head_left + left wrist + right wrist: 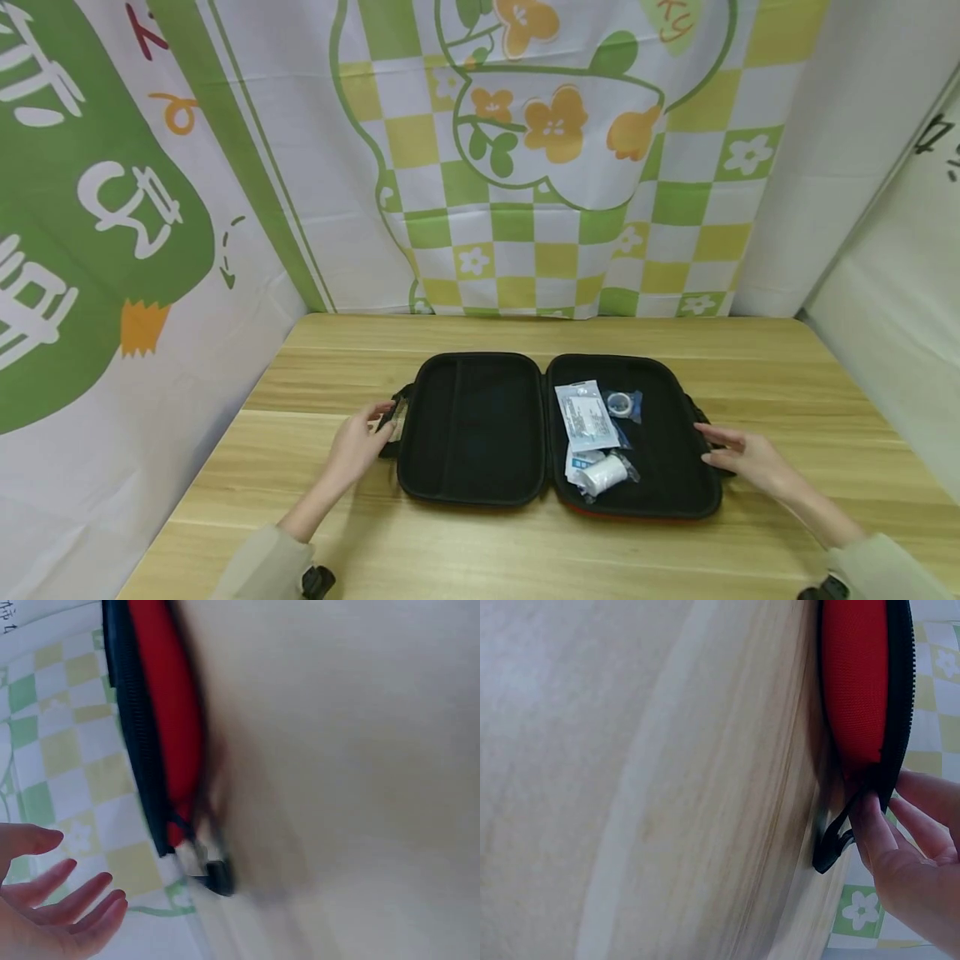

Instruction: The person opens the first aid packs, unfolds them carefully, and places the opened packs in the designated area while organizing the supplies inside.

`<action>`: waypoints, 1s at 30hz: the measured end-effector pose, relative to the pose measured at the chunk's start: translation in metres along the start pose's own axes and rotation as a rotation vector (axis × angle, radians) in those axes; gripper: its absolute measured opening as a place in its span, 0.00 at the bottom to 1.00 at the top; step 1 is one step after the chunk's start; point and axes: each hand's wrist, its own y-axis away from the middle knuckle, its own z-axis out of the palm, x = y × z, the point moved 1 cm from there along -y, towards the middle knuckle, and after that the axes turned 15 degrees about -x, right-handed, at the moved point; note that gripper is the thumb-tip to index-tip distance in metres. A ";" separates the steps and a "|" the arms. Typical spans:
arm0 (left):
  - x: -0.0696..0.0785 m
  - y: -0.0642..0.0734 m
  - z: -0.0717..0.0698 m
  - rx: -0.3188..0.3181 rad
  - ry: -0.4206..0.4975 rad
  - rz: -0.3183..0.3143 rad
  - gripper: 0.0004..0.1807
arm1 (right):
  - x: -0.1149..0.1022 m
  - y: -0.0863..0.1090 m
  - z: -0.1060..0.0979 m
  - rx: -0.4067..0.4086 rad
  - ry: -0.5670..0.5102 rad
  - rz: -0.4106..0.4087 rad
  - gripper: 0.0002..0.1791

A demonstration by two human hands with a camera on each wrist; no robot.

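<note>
A zippered case (480, 433), black inside and red outside, lies unfolded flat on the table. Its right half holds a white printed packet (587, 415), a wrapped roll of white tape (620, 405) and a white bandage roll (604, 474) in clear wrap. At the left end, my left hand (362, 442) is beside the carry handle (392, 421); the left wrist view shows its fingers loosely spread, apart from the case. My right hand (919, 851) pinches the rim of the right half near a black strap (832, 847), with fingers on both sides of the edge.
The wooden table (480, 554) extends around the case. A patterned curtain (547, 275) hangs behind its back edge, and white cloth with green print (112, 233) hangs on the left. Both forearms reach in from the front, with dark bands at the wrists.
</note>
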 end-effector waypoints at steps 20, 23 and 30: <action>0.070 -0.042 0.059 -0.324 -0.137 0.359 0.13 | 0.001 0.001 0.002 0.014 0.029 0.027 0.29; 0.078 -0.049 0.070 -0.373 -0.177 0.380 0.14 | 0.003 0.000 0.002 0.013 0.017 0.016 0.28; 0.099 -0.057 0.093 -0.441 -0.302 0.412 0.14 | 0.004 0.000 0.003 0.017 0.019 0.022 0.29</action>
